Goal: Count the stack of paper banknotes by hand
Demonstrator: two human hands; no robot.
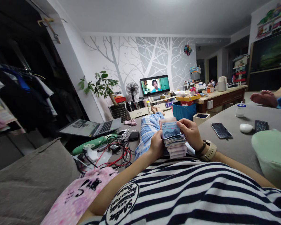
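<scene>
A thick stack of banknotes (176, 145) is held up over my lap, its lower ends fanned into several layers. The front note is bluish with a printed portrait. My left hand (156, 144) is closed around the stack's left edge, most of its fingers hidden behind the notes. At the top right corner, my right hand (189, 131) pinches the notes between thumb and fingers. A pale watch (210, 150) and a dark bead bracelet are on my right wrist.
To the left lie an open laptop (107, 125) and tangled cables (121, 153). A phone (221, 130), a white mouse (246, 128), a dark remote (261, 126) and a pale green cushion (271, 150) lie to the right. Another person's foot (264, 99) shows at far right.
</scene>
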